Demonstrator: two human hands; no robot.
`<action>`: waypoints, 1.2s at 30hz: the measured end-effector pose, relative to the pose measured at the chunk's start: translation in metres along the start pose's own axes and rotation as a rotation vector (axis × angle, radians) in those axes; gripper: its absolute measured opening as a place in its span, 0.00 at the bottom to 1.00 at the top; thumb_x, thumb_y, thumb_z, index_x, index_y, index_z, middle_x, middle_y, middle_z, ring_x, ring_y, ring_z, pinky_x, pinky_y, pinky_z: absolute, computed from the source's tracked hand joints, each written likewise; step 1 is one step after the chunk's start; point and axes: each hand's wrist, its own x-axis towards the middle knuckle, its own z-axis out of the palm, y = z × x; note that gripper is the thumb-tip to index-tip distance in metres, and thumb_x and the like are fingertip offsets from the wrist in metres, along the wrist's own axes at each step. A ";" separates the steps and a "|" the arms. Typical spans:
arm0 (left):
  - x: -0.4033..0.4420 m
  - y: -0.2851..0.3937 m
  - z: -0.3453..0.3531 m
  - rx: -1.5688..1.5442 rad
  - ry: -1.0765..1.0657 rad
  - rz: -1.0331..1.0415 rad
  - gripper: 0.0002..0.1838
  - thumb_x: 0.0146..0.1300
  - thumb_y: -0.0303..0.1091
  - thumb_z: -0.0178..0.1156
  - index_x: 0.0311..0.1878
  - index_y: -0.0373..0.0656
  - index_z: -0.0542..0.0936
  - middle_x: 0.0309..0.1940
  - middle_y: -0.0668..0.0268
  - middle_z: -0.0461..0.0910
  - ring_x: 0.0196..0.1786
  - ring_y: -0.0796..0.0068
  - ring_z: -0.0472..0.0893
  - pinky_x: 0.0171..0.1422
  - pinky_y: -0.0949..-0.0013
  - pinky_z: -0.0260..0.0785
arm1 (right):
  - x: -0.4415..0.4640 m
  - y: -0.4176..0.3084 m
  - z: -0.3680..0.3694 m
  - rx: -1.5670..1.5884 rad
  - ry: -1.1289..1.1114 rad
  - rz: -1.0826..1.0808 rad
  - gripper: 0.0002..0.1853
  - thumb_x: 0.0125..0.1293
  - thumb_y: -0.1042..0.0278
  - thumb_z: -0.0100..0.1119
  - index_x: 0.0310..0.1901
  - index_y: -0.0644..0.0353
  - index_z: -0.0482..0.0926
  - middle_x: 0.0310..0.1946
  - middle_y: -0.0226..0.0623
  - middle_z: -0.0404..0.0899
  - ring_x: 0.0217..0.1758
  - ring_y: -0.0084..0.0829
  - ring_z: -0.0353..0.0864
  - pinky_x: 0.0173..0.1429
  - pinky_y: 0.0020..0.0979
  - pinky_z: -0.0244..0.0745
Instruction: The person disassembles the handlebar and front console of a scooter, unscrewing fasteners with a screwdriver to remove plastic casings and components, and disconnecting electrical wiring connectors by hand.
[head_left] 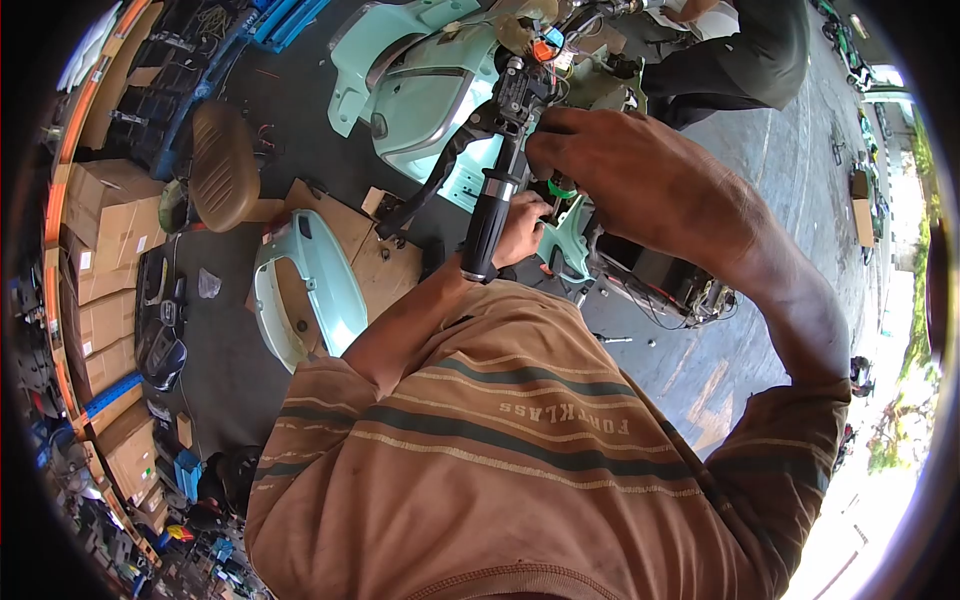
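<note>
A scooter handlebar with a black grip [488, 222] runs down the middle of the view. My left hand [522, 228] is beside and partly behind that grip, fingers curled near a mint-green panel [568, 245]; what it holds is hidden. My right hand [590, 160] is above the panel, right of the handlebar, its fingers bent around or beside a small green object [562, 188] that is mostly covered. Its fingertips are turned away from view. Wires and an orange part [546, 46] show at the top of the handlebar.
Mint-green body panels [435, 95] lie on the floor ahead, another [335, 285] on cardboard at left. A brown seat [224, 166] and stacked boxes [110, 215] are farther left. A co-worker's dark-clothed leg [735, 70] is at upper right. A black open compartment [650, 275] with wires is nearby.
</note>
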 end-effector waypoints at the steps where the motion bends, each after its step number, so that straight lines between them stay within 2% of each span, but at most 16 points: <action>1: 0.001 -0.002 0.000 0.017 -0.014 0.009 0.17 0.53 0.26 0.66 0.48 0.36 0.83 0.44 0.55 0.83 0.48 0.55 0.83 0.55 0.60 0.76 | 0.000 -0.001 -0.002 0.006 -0.023 0.027 0.27 0.49 0.84 0.64 0.55 0.61 0.77 0.50 0.42 0.78 0.54 0.44 0.81 0.58 0.40 0.80; 3: 0.001 -0.006 0.003 -0.005 -0.010 0.022 0.16 0.54 0.27 0.66 0.47 0.36 0.84 0.44 0.55 0.84 0.48 0.55 0.83 0.56 0.60 0.76 | -0.002 0.000 -0.004 0.013 -0.043 0.055 0.27 0.49 0.85 0.64 0.54 0.62 0.77 0.50 0.41 0.78 0.55 0.44 0.80 0.58 0.40 0.80; 5: 0.002 -0.008 0.005 -0.027 -0.007 0.034 0.16 0.54 0.29 0.66 0.47 0.37 0.84 0.44 0.55 0.84 0.48 0.55 0.83 0.56 0.60 0.76 | -0.006 0.004 -0.003 0.011 0.015 -0.035 0.27 0.49 0.85 0.64 0.54 0.62 0.77 0.50 0.42 0.78 0.54 0.45 0.80 0.57 0.40 0.80; 9: 0.004 0.005 0.001 -0.024 -0.043 -0.051 0.12 0.55 0.30 0.67 0.43 0.37 0.85 0.41 0.54 0.85 0.46 0.54 0.84 0.55 0.59 0.76 | -0.020 -0.001 -0.018 -0.059 0.109 -0.052 0.23 0.51 0.85 0.64 0.51 0.63 0.78 0.50 0.43 0.79 0.52 0.46 0.81 0.55 0.41 0.80; 14: 0.012 0.030 -0.009 0.061 -0.081 -0.178 0.10 0.56 0.34 0.67 0.39 0.40 0.86 0.37 0.54 0.86 0.41 0.52 0.85 0.49 0.58 0.77 | -0.046 -0.010 -0.039 -0.141 0.241 0.058 0.18 0.54 0.84 0.65 0.48 0.63 0.79 0.50 0.44 0.80 0.50 0.48 0.83 0.52 0.41 0.80; 16: 0.015 0.035 -0.008 0.028 -0.079 -0.289 0.08 0.56 0.35 0.67 0.37 0.42 0.86 0.35 0.54 0.86 0.39 0.51 0.85 0.46 0.57 0.77 | -0.056 -0.015 -0.043 -0.141 0.271 0.105 0.16 0.55 0.84 0.65 0.46 0.64 0.79 0.50 0.45 0.80 0.49 0.49 0.83 0.51 0.41 0.80; 18: 0.016 0.036 -0.004 0.083 -0.030 -0.259 0.10 0.56 0.40 0.68 0.35 0.43 0.86 0.32 0.55 0.85 0.38 0.52 0.85 0.43 0.56 0.77 | -0.066 -0.021 -0.053 -0.129 0.263 0.171 0.14 0.55 0.84 0.65 0.45 0.64 0.79 0.48 0.44 0.81 0.47 0.49 0.84 0.49 0.41 0.81; 20: 0.019 0.043 -0.001 0.186 0.018 -0.311 0.12 0.54 0.43 0.70 0.35 0.45 0.86 0.31 0.56 0.85 0.37 0.53 0.85 0.42 0.56 0.77 | -0.079 -0.021 -0.056 0.008 0.248 0.238 0.15 0.54 0.86 0.65 0.44 0.63 0.79 0.48 0.43 0.80 0.47 0.48 0.84 0.48 0.40 0.81; 23: 0.027 0.046 -0.001 0.174 -0.119 -0.470 0.15 0.52 0.46 0.71 0.37 0.46 0.86 0.33 0.57 0.86 0.41 0.54 0.85 0.42 0.54 0.77 | -0.099 -0.023 -0.060 0.020 0.249 0.291 0.16 0.53 0.87 0.64 0.44 0.62 0.79 0.48 0.42 0.80 0.49 0.48 0.83 0.50 0.41 0.80; 24: 0.027 0.051 -0.003 0.240 -0.115 -0.427 0.15 0.53 0.46 0.71 0.39 0.48 0.85 0.35 0.58 0.85 0.45 0.54 0.84 0.44 0.53 0.77 | -0.104 -0.021 -0.060 0.045 0.237 0.306 0.17 0.53 0.87 0.63 0.44 0.62 0.79 0.49 0.42 0.80 0.49 0.48 0.83 0.51 0.41 0.80; 26: 0.023 0.049 0.004 0.263 -0.042 -0.414 0.14 0.53 0.45 0.71 0.37 0.46 0.85 0.41 0.58 0.83 0.50 0.56 0.81 0.50 0.54 0.77 | -0.115 -0.016 -0.060 0.044 0.240 0.320 0.17 0.52 0.87 0.63 0.45 0.62 0.79 0.49 0.42 0.80 0.50 0.49 0.82 0.51 0.41 0.79; 28: 0.020 0.050 0.009 0.284 -0.024 -0.440 0.14 0.53 0.44 0.70 0.38 0.48 0.84 0.44 0.59 0.81 0.54 0.55 0.78 0.50 0.53 0.77 | -0.124 -0.008 -0.059 0.052 0.197 0.286 0.16 0.56 0.81 0.61 0.47 0.61 0.77 0.46 0.40 0.77 0.48 0.46 0.80 0.52 0.42 0.78; 32: 0.010 0.060 0.004 0.363 0.081 -0.306 0.13 0.53 0.42 0.70 0.40 0.49 0.86 0.45 0.62 0.80 0.52 0.56 0.77 0.51 0.53 0.76 | -0.134 -0.005 -0.059 0.074 0.216 0.277 0.14 0.58 0.82 0.58 0.47 0.60 0.77 0.46 0.40 0.77 0.48 0.47 0.81 0.50 0.44 0.78; 33: 0.006 0.058 0.005 0.261 0.164 -0.289 0.13 0.53 0.41 0.70 0.41 0.48 0.85 0.46 0.61 0.80 0.52 0.54 0.77 0.57 0.51 0.69 | -0.136 -0.004 -0.059 0.087 0.212 0.306 0.16 0.57 0.81 0.61 0.48 0.60 0.77 0.46 0.41 0.78 0.47 0.48 0.82 0.51 0.43 0.79; 34: 0.005 0.056 0.008 0.254 0.171 -0.296 0.13 0.53 0.41 0.70 0.41 0.48 0.85 0.46 0.61 0.80 0.52 0.54 0.77 0.57 0.51 0.69 | -0.138 -0.003 -0.060 0.084 0.202 0.301 0.16 0.57 0.81 0.61 0.48 0.60 0.77 0.46 0.41 0.78 0.47 0.48 0.82 0.51 0.43 0.79; 36: -0.008 0.050 0.022 -0.192 0.601 -0.569 0.17 0.57 0.41 0.68 0.46 0.43 0.84 0.48 0.58 0.80 0.54 0.52 0.77 0.58 0.52 0.68 | -0.140 -0.001 -0.057 0.205 0.330 0.345 0.21 0.54 0.80 0.67 0.52 0.60 0.77 0.46 0.42 0.81 0.47 0.49 0.83 0.53 0.40 0.80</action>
